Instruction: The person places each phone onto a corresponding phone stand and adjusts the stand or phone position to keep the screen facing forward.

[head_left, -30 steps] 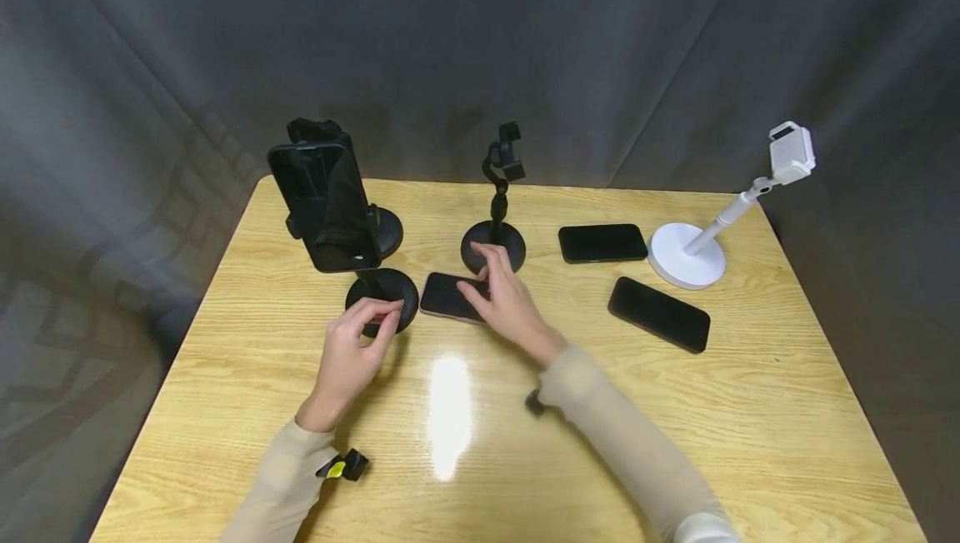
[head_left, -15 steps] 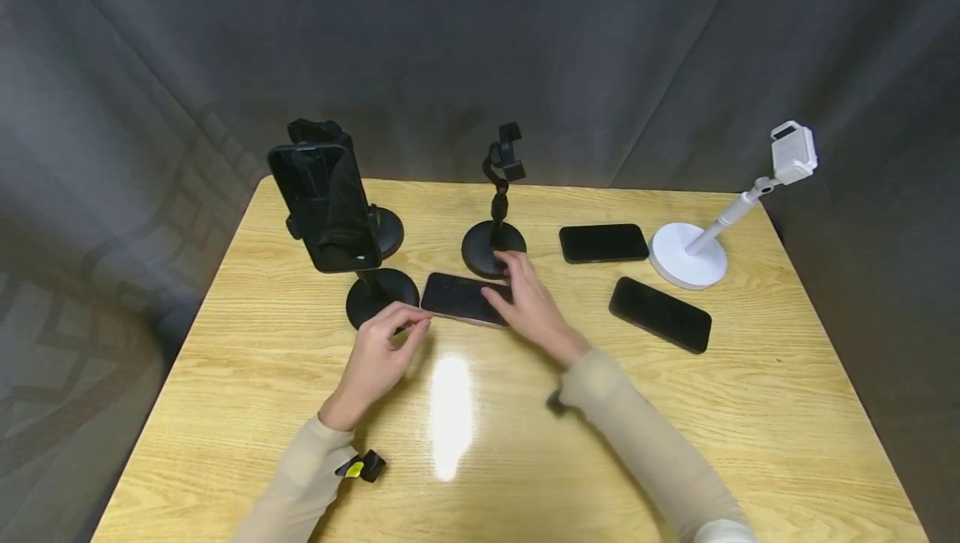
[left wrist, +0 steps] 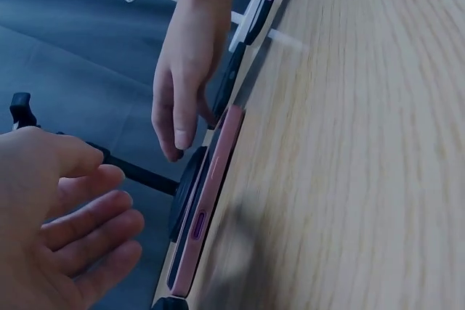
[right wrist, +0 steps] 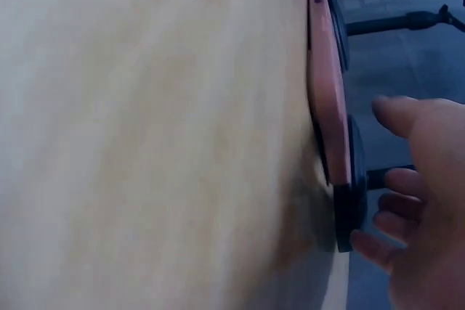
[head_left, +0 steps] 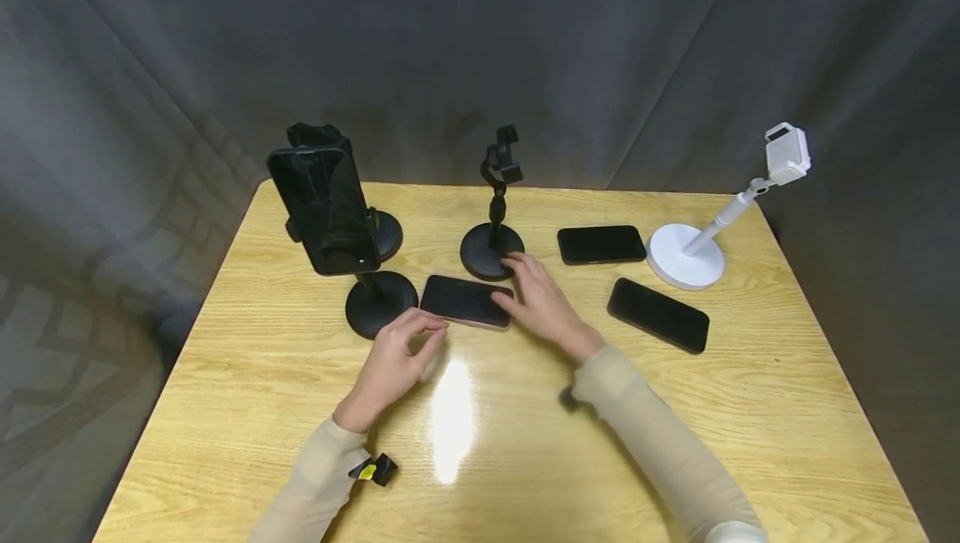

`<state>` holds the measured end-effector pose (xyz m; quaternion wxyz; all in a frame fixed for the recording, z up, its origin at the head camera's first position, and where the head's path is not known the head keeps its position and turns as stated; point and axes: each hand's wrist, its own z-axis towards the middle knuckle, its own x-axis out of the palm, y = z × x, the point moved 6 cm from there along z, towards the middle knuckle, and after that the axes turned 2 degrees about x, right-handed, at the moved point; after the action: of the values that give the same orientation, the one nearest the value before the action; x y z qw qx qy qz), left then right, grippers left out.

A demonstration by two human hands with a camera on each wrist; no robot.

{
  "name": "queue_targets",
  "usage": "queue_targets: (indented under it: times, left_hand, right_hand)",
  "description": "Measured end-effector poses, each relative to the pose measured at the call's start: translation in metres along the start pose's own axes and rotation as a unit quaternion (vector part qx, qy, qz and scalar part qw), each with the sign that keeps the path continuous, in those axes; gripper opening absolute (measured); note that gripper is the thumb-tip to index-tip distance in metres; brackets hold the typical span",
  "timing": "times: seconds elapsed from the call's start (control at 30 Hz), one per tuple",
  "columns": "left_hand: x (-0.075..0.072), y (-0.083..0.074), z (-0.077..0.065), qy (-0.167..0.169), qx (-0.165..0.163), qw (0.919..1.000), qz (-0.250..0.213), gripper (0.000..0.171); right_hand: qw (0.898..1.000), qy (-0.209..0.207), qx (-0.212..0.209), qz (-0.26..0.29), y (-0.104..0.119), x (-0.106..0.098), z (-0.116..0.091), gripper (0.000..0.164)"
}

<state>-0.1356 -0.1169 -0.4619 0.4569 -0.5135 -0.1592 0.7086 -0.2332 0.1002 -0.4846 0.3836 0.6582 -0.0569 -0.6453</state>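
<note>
A smartphone with a dark screen and pink edge [head_left: 463, 300] lies flat before a black phone stand [head_left: 480, 258]. My right hand [head_left: 549, 311] hovers over the phone's right end with loosely bent fingers, apart from it in the left wrist view, where the phone's pink side [left wrist: 211, 186] shows. My left hand [head_left: 392, 364] hangs by the phone's near left edge, its fingers half bent around nothing. Just left of the phone is the round base of another black stand [head_left: 367, 310], whose clamp holds an upright phone [head_left: 322, 210].
A further black stand's base [head_left: 387, 235] shows behind the held phone. Two dark phones [head_left: 602, 245] [head_left: 658, 315] lie flat on the right, near a white stand [head_left: 678, 264]. The wooden table [head_left: 750, 410] ends at a grey curtain [head_left: 570, 52].
Both hands have shifted to the right and a little nearer. The right hand has uncovered more of the flat phone, which lies in about the same place.
</note>
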Motion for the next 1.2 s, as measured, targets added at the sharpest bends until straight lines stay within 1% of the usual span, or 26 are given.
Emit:
queue_targets:
  times: [0.17, 0.27, 0.47, 0.6, 0.73, 0.83, 1.0, 1.2]
  left_hand:
    - [0.004, 0.004, -0.001, 0.035, -0.039, 0.9986, 0.008, 0.015]
    - [0.007, 0.004, -0.002, 0.048, -0.050, 0.9975, 0.015, 0.017]
    - [0.012, 0.001, -0.001, 0.060, -0.048, 0.9969, 0.017, 0.019]
    - [0.019, -0.002, 0.002, 0.075, -0.047, 0.9960, 0.013, 0.021]
    - [0.028, -0.004, 0.005, 0.098, -0.057, 0.9935, 0.003, 0.023]
    - [0.033, -0.005, 0.006, 0.108, -0.065, 0.9920, -0.002, 0.025]
    - [0.040, -0.008, 0.010, 0.124, -0.057, 0.9904, 0.021, 0.027]
    - [0.051, -0.012, 0.012, 0.161, -0.027, 0.9841, 0.069, 0.037]
  right_hand:
    - [0.999, 0.049, 0.013, -0.004, -0.005, 0.001, 0.005, 0.074]
    - [0.998, 0.065, 0.016, -0.008, -0.010, 0.001, 0.009, 0.075]
    - [0.996, 0.086, 0.019, -0.034, -0.017, -0.005, 0.020, 0.075]
    - [0.994, 0.093, 0.025, -0.043, -0.021, -0.007, 0.024, 0.074]
    - [0.993, 0.102, 0.029, -0.055, -0.026, -0.004, 0.027, 0.075]
    - [0.993, 0.102, 0.029, -0.057, -0.029, -0.001, 0.029, 0.074]
    - [0.993, 0.101, 0.021, -0.059, -0.029, 0.000, 0.032, 0.075]
    - [0.991, 0.109, 0.010, -0.072, -0.027, -0.001, 0.035, 0.073]
